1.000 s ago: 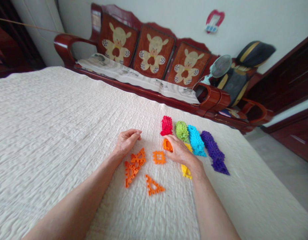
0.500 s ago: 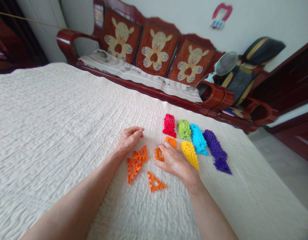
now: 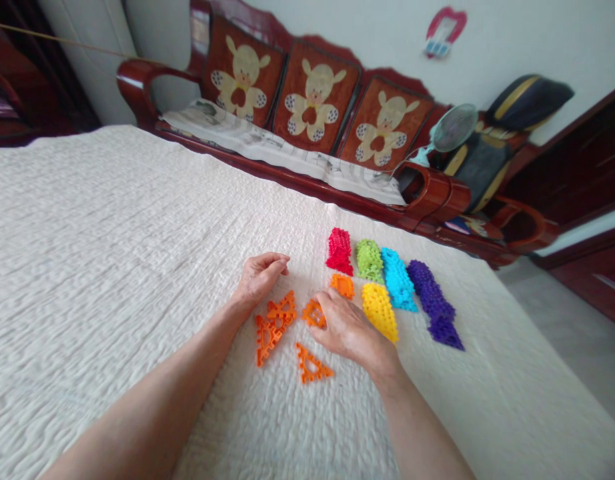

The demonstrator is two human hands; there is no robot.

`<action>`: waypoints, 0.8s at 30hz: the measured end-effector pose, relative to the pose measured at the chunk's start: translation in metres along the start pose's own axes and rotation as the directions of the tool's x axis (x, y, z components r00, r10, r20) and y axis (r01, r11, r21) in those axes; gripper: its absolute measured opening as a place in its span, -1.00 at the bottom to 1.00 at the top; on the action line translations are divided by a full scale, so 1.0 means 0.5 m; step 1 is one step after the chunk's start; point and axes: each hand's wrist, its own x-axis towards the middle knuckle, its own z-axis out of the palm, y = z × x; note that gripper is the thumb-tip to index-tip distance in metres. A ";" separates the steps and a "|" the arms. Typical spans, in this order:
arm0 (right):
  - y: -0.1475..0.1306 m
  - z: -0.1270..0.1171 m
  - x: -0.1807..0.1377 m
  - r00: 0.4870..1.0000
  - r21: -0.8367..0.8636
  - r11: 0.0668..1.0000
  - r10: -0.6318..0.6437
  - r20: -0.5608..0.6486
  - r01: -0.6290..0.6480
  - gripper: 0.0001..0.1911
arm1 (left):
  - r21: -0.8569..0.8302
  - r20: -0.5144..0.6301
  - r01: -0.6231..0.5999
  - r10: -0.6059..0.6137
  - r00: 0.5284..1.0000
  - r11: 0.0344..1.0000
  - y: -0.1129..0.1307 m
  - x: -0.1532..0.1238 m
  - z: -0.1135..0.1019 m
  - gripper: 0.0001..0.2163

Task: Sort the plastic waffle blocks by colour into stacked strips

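My right hand (image 3: 344, 327) grips an orange square building piece (image 3: 314, 313) by its right side, the thumb and fingertips closed on it just over the cloth. My left hand (image 3: 261, 279) rests on the cloth to the left, its fingers curled in and nothing showing in them. Below it lie overlapping orange triangular pieces (image 3: 276, 327) with notched edges. A single orange triangle (image 3: 312, 365) lies nearer to me, between my forearms. Just beyond my right hand is another orange square piece (image 3: 342, 285), lying flat.
Rows of building pieces stand sorted by colour: red (image 3: 340, 251), green (image 3: 370, 260), blue (image 3: 398, 279), yellow (image 3: 380, 312) and purple (image 3: 434, 300). A white quilted cloth (image 3: 137, 220) covers the table. Past its far edge stand a wooden sofa (image 3: 267, 170) and a small fan (image 3: 454, 128).
My right hand has drawn the orange square piece slightly left and toward me, and the piece has turned. My left hand has stayed in place.
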 end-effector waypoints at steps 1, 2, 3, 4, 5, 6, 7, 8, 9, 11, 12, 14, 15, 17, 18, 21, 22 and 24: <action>0.001 0.001 0.000 1.000 -0.001 1.000 -0.023 -0.003 0.023 -0.74 | 0.009 -0.003 0.002 -0.002 1.000 1.000 0.001 -0.001 0.000 -0.75; 0.004 -0.001 0.001 0.999 0.001 0.999 -0.047 -0.006 0.047 -0.70 | 0.016 -0.006 0.002 -0.002 1.000 1.000 0.003 -0.002 0.000 -0.74; 0.010 -0.006 0.002 0.998 0.006 0.998 -0.066 -0.009 0.066 -0.65 | 0.023 -0.009 0.002 -0.002 1.000 1.000 0.006 -0.003 0.000 -0.74; 0.018 -0.013 0.004 0.997 0.011 0.997 -0.079 -0.019 0.079 -0.61 | 0.028 -0.010 -0.001 0.001 1.000 1.000 0.008 -0.003 0.000 -0.74; 0.029 -0.022 0.006 0.996 0.013 0.997 -0.081 -0.045 0.082 -0.59 | 0.033 -0.009 -0.004 0.005 1.000 0.999 0.011 -0.004 -0.001 -0.74; 0.042 -0.032 0.009 0.994 0.012 0.997 -0.074 -0.084 0.075 -0.57 | 0.036 -0.007 -0.008 0.008 1.000 0.999 0.014 -0.005 -0.001 -0.75; 0.058 -0.042 0.012 0.989 0.008 0.998 -0.061 -0.133 0.063 -0.55 | 0.039 -0.007 -0.010 0.011 1.000 0.999 0.015 -0.005 -0.001 -0.75; 0.074 -0.050 0.015 0.981 0.003 0.999 -0.039 -0.188 0.041 -0.53 | 0.040 -0.006 -0.012 0.012 1.000 0.999 0.017 -0.005 -0.001 -0.75; 0.092 -0.056 0.018 0.972 0.001 1.000 -0.014 -0.235 0.015 -0.51 | 0.040 -0.007 -0.012 0.012 1.000 0.999 0.017 -0.005 -0.001 -0.75; 0.123 -0.061 0.025 0.960 0.009 1.000 0.026 -0.279 -0.024 -0.45 | 0.040 -0.008 -0.012 0.012 1.000 0.999 0.017 -0.005 -0.001 -0.76; 0.135 -0.060 0.028 0.959 0.017 0.999 0.039 -0.282 -0.035 -0.43 | 0.040 -0.008 -0.013 0.014 1.000 0.999 0.016 -0.004 -0.001 -0.76; 0.151 -0.054 0.032 0.962 0.036 0.999 0.041 -0.270 -0.033 -0.41 | 0.039 -0.006 -0.018 0.018 1.000 0.999 0.015 -0.004 -0.001 -0.76; 0.154 -0.050 0.034 0.964 0.044 0.999 0.032 -0.264 -0.021 -0.41 | 0.039 -0.006 -0.019 0.020 1.000 0.999 0.014 -0.004 -0.001 -0.76; 0.154 -0.044 0.037 0.965 0.055 0.998 0.008 -0.263 0.007 -0.42 | 0.037 -0.004 -0.022 0.022 1.000 0.999 0.013 -0.003 -0.001 -0.75; 0.152 -0.041 0.039 0.965 0.056 0.998 -0.001 -0.262 0.016 -0.42 | 0.035 -0.004 -0.023 0.023 1.000 0.999 0.012 -0.003 0.000 -0.75; 0.147 -0.039 0.042 0.966 0.057 0.998 0.004 -0.259 0.011 -0.42 | 0.026 -0.002 -0.026 0.026 1.000 0.999 0.010 -0.002 0.000 -0.75; 0.146 -0.039 0.043 0.965 0.057 0.998 0.004 -0.264 0.012 -0.42 | 0.024 -0.003 -0.027 0.027 1.000 0.999 0.009 -0.002 0.000 -0.76; 0.144 -0.041 0.044 0.957 0.053 0.998 -0.013 -0.291 0.030 -0.42 | 0.022 -0.005 -0.026 0.026 1.000 0.999 0.008 -0.001 0.000 -0.76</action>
